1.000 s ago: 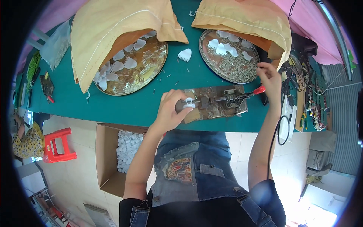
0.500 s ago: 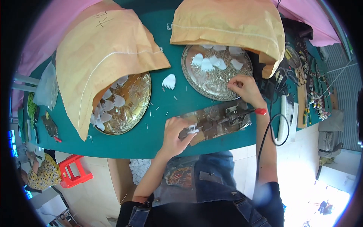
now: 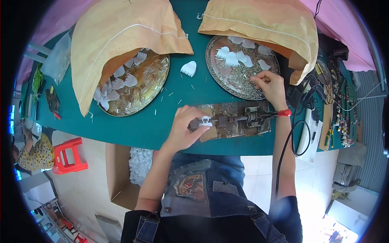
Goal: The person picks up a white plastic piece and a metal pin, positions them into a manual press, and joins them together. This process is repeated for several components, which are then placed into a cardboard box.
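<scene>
My left hand [image 3: 184,127] grips a white plastic toothed piece [image 3: 206,121] between thumb and fingers, at the left end of a toggle clamp fixture [image 3: 247,117] with a red-tipped handle. My right hand [image 3: 270,86] is at the lower right of a round patterned metal tray [image 3: 210,75], its thumb and fingertips pinched together over small metal pins. Whatever is between those fingertips is too small to make out. Several white comb-like pieces [image 3: 231,59] lie on that tray. One more white toothed piece [image 3: 188,69] rests on the green tabletop between the two trays.
A gold round tray [image 3: 156,87] at left holds white pieces and clear slivers, partly under a tan paper sack [image 3: 121,24]. Another sack [image 3: 259,20] overhangs the right tray. A black cable [image 3: 280,162] loops past my right forearm. Below the table stands a cardboard box [image 3: 117,178] of white pieces.
The whole view has shifted, so the table sits higher in the picture. The held white piece appears straighter against the fixture. My right hand stays at the right tray, its fingertips still pinched.
</scene>
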`<state>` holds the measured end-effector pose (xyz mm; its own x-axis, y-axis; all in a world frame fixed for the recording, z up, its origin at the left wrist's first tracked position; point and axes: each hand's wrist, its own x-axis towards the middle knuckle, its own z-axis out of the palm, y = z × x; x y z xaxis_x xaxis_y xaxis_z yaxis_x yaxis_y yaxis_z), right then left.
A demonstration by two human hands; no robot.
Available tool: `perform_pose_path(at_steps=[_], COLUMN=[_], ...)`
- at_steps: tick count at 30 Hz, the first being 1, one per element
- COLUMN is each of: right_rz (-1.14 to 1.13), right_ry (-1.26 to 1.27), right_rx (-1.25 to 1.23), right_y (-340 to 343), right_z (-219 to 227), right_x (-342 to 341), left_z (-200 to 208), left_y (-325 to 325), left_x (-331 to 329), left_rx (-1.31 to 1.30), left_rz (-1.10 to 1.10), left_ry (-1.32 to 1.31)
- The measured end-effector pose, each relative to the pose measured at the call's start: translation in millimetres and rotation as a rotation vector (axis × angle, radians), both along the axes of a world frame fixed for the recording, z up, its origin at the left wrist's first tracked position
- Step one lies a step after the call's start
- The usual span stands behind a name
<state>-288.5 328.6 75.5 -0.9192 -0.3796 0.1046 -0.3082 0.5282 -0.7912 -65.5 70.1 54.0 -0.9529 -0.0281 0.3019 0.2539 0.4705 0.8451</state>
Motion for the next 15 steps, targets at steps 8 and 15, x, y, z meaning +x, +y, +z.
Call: perform_pose_path(at_steps=[8, 15], right_rz=[-0.003, 0.455], right_ry=[-0.116, -0.103], right_rx=[-0.191, -0.689], right_y=[26.1, 61.7], right_z=[7.8, 54.2], right_x=[12.0, 78.8], left_z=[0.8, -3.0], left_y=[3.3, 2.9], left_x=[1.0, -0.6], left_rx=[0.008, 0.009], left_rz=[-0.002, -0.018], left_ry=[-0.02, 0.008])
